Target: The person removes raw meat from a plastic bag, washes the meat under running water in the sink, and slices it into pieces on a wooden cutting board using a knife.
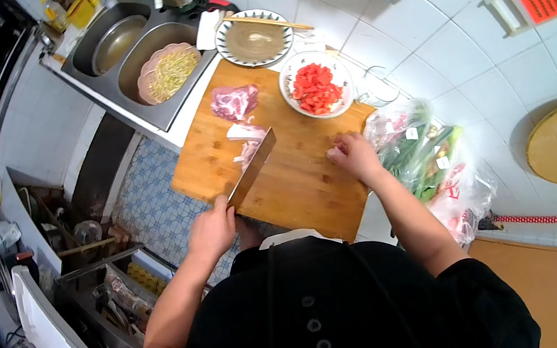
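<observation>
My left hand (211, 230) is closed around the handle of a cleaver (255, 167). The cleaver's blade slants up and right over a wooden cutting board (303, 192). Just left of the blade lie cut pieces of raw meat (244, 131), and a larger chunk of raw meat (232, 101) sits above them. Near the board's right edge, my right hand (354, 155) has its fingers curled in; whatever they may hold is hidden. A bowl of chopped red pieces, perhaps tomato (316, 88), stands at the board's upper right corner.
Behind the board is a patterned plate (256, 40) with chopsticks (269, 22) across it. A double sink (159, 40) at upper left holds a pink bowl of sprouts (169, 73). Plastic bags with green vegetables (425, 158) lie right of the board. An open drawer (130, 292) is at lower left.
</observation>
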Demonstrator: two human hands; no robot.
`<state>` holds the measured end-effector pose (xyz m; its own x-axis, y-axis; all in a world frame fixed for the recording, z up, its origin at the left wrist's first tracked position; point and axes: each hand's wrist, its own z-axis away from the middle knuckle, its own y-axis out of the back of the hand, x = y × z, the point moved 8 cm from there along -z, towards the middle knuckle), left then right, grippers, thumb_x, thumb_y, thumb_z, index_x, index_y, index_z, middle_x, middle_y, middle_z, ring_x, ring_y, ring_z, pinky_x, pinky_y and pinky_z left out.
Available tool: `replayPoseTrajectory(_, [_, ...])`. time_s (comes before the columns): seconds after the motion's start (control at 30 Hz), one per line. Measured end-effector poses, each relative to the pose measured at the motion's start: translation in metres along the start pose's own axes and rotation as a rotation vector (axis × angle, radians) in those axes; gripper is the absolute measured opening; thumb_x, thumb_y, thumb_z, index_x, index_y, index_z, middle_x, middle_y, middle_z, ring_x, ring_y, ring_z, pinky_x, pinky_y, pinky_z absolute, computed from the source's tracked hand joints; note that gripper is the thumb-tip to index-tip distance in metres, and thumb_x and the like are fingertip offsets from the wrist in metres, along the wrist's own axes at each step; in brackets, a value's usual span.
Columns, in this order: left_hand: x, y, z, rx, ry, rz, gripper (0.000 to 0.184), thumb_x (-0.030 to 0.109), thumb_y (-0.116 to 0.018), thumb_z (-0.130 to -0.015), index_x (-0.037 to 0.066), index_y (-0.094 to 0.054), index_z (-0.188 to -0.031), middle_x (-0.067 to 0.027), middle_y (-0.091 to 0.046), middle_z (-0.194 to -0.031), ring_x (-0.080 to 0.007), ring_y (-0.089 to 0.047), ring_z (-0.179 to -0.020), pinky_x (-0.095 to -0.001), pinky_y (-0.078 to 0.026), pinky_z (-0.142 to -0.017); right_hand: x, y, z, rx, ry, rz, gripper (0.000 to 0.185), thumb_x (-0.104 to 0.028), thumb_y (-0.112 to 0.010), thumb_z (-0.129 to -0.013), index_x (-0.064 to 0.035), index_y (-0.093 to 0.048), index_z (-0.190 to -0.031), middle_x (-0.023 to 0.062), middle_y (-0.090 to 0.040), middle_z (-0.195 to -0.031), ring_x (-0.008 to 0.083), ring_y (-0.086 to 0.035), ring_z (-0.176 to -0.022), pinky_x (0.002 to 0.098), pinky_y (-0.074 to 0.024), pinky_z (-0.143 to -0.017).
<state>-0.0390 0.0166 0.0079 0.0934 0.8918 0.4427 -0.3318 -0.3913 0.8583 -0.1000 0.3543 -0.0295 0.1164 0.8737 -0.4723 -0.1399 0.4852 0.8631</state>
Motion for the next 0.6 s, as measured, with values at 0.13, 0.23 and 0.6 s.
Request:
replayPoseTrajectory(0.13, [0.014,-0.003,0.002,0.015,-0.095,-0.009,0.019,0.025,-0.053,-0.091,0.006,-0.05,-0.095,-0.0233,-0.063,-0.068,-0.0436,-0.062,-0.064,-0.0525,-0.05,-0.059,0.012,-0.025,0.01,0.016,0.002,-0.072,0.042,-0.011,-0.072,-0.07,-0.0085,-0.06,-0.11,0.0177,-0.051,-0.107,0.0373,-0.057,-0.097,0.0415,-0.05,-0.085])
replayPoseTrajectory(0.23, [0.024,-0.011,0.002,-0.023,-0.061,-0.072,0.018,0.024,-0.052,-0.092,0.007,-0.049,-0.095,-0.0235,-0.063,-0.068,-0.0443,-0.061,-0.063,-0.0533,-0.05,-0.058,-0.004,-0.033,0.009,0.004,0.06,-0.212,0.041,-0.009,-0.071,-0.071,-0.0093,-0.06,-0.11,0.0179,-0.051,-0.109,0.0369,-0.057,-0.097,0.0413,-0.0494,-0.087])
replayPoseTrajectory(0.6, [0.023,-0.011,0.02,-0.013,-0.041,-0.022,0.019,0.024,-0.051,-0.093,0.006,-0.046,-0.096,-0.0235,-0.063,-0.071,-0.0438,-0.061,-0.066,-0.055,-0.048,-0.06,-0.05,-0.044,0.054,0.14,0.547,-0.202,0.044,-0.006,-0.069,-0.076,-0.0083,-0.059,-0.118,0.016,-0.052,-0.116,0.0329,-0.054,-0.102,0.0384,-0.0475,-0.089])
